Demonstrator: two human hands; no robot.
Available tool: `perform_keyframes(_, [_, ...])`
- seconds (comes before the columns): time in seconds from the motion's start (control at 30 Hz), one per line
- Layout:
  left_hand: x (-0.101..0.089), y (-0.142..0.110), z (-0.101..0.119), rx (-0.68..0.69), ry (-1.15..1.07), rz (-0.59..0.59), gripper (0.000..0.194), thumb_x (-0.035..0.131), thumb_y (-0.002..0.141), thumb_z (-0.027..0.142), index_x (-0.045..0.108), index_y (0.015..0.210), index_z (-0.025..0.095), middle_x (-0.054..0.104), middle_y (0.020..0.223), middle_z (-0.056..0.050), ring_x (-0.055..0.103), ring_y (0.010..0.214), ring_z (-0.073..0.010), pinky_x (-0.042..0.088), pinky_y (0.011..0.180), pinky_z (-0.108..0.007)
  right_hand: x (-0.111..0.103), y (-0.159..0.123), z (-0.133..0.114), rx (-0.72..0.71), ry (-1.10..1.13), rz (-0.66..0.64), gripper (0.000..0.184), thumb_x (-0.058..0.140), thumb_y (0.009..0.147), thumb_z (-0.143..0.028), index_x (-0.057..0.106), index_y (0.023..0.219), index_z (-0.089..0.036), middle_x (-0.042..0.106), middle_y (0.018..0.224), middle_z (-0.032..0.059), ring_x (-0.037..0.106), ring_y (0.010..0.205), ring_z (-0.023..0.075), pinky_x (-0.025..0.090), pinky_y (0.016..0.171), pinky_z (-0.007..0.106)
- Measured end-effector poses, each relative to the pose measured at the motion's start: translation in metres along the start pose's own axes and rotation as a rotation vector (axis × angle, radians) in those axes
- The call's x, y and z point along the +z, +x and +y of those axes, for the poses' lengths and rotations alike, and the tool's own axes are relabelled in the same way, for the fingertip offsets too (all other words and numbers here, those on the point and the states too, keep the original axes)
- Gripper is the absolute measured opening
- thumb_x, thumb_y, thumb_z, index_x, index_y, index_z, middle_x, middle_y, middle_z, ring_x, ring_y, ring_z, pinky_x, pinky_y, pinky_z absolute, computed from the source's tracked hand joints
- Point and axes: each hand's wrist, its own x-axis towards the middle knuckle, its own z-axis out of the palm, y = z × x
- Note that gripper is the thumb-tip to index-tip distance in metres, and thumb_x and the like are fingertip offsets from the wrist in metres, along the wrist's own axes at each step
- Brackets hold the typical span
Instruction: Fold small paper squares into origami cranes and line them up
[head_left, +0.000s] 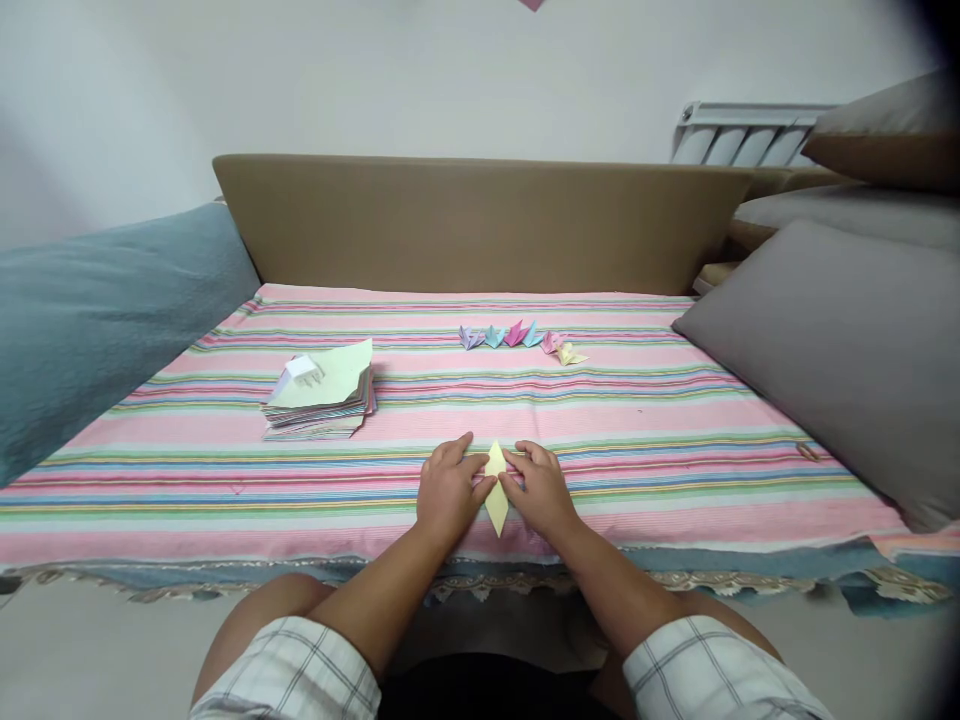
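Note:
A pale yellow sheet of origami paper (pixel 496 505), folded into a long narrow diamond, lies on the striped cloth with its points toward and away from me. My left hand (pixel 450 488) grips its left edge, thumb and index finger closed at the middle. From the other side, my right hand (pixel 541 490) pinches the right edge the same way. Both thumbs nearly meet over the paper, and the fingertips hide part of its middle. Beyond the hands stands a row of several small folded paper figures (pixel 515 334) in purple, blue, pink and yellow.
To the left sits a stack of coloured paper (pixel 322 410) with a small white block (pixel 303 368) on top. A blue cushion (pixel 112 310) borders the left, grey pillows (pixel 832 340) the right. A brown backrest (pixel 480 225) rises behind the striped cloth (pixel 187 450).

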Motion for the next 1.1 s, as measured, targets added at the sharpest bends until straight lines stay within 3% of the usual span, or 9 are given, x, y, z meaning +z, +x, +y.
perform_keyframes(0.23, [0.002,0.000,-0.003,-0.009,-0.023,0.007,0.026,0.065,0.073,0.035,0.067,0.099,0.028,0.050,0.131,-0.002,0.046,0.113,-0.0270,0.039,0.094,-0.044,-0.006,0.002,-0.008,0.004,0.153,-0.050,0.029,0.052,0.076,-0.022,0.060,0.103,-0.023,0.060,0.103,0.0054,0.050,0.098,0.0235,0.038,0.087,0.040])
perform_keyframes(0.43, [0.001,0.000,-0.005,0.028,-0.094,0.070,0.026,0.064,0.075,0.034,0.066,0.100,0.028,0.053,0.128,-0.003,0.047,0.113,-0.0243,0.039,0.095,-0.042,-0.003,0.006,-0.012,0.158,0.744,-0.050,0.040,0.053,0.073,-0.027,0.044,0.111,-0.021,0.058,0.080,0.0007,0.057,0.068,0.0147,0.048,0.066,0.030])
perform_keyframes(0.6, [0.002,0.005,-0.004,0.028,-0.300,0.136,0.024,0.061,0.077,0.029,0.066,0.100,0.024,0.062,0.112,-0.005,0.054,0.105,-0.0208,0.042,0.094,-0.038,-0.003,0.008,-0.020,0.246,1.042,0.024,0.050,0.063,0.068,-0.031,0.040,0.112,-0.022,0.058,0.079,-0.0006,0.058,0.066,0.0132,0.048,0.062,0.027])
perform_keyframes(0.7, [0.001,0.009,0.004,-0.097,-0.605,0.101,0.026,0.062,0.074,0.027,0.067,0.099,0.022,0.064,0.108,-0.006,0.061,0.087,-0.0180,0.049,0.082,-0.033,-0.007,0.007,-0.024,0.251,1.104,0.053,0.050,0.067,0.068,-0.031,0.043,0.110,-0.023,0.059,0.081,-0.0003,0.059,0.070,0.0135,0.049,0.066,0.027])
perform_keyframes(0.83, [-0.006,0.010,0.016,-0.297,-1.202,-0.172,0.033,0.061,0.075,0.039,0.068,0.098,0.017,0.069,0.087,-0.005,0.063,0.073,-0.0171,0.050,0.072,-0.030,-0.012,0.003,-0.027,0.210,1.188,0.026,0.043,0.063,0.075,-0.035,0.045,0.112,-0.023,0.063,0.088,0.0028,0.060,0.078,0.0151,0.049,0.073,0.031])
perform_keyframes(0.9, [-0.009,0.010,0.020,-0.380,-1.436,-0.223,0.036,0.064,0.072,0.042,0.068,0.095,0.015,0.070,0.082,-0.006,0.064,0.073,-0.0173,0.050,0.071,-0.030,-0.012,0.001,-0.029,0.184,1.210,0.007,0.041,0.060,0.078,-0.037,0.045,0.113,-0.023,0.064,0.092,0.0043,0.061,0.081,0.0157,0.048,0.078,0.033])
perform_keyframes(1.0, [-0.010,0.010,0.021,-0.499,-1.548,-0.175,0.038,0.075,0.062,0.037,0.067,0.090,0.013,0.069,0.077,-0.005,0.064,0.068,-0.0153,0.051,0.068,-0.028,-0.011,0.001,-0.028,0.178,1.182,-0.007,0.041,0.060,0.077,-0.037,0.046,0.113,-0.024,0.063,0.095,0.0048,0.060,0.084,0.0160,0.048,0.080,0.034])
perform_keyframes(1.1, [-0.009,0.010,0.020,-0.607,-1.576,-0.149,0.038,0.076,0.058,0.037,0.067,0.086,0.012,0.069,0.074,-0.005,0.064,0.064,-0.0150,0.051,0.064,-0.028,-0.009,0.004,-0.025,0.209,1.090,0.063,0.042,0.066,0.072,-0.034,0.049,0.108,-0.023,0.060,0.099,0.0053,0.058,0.089,0.0166,0.048,0.076,0.030])
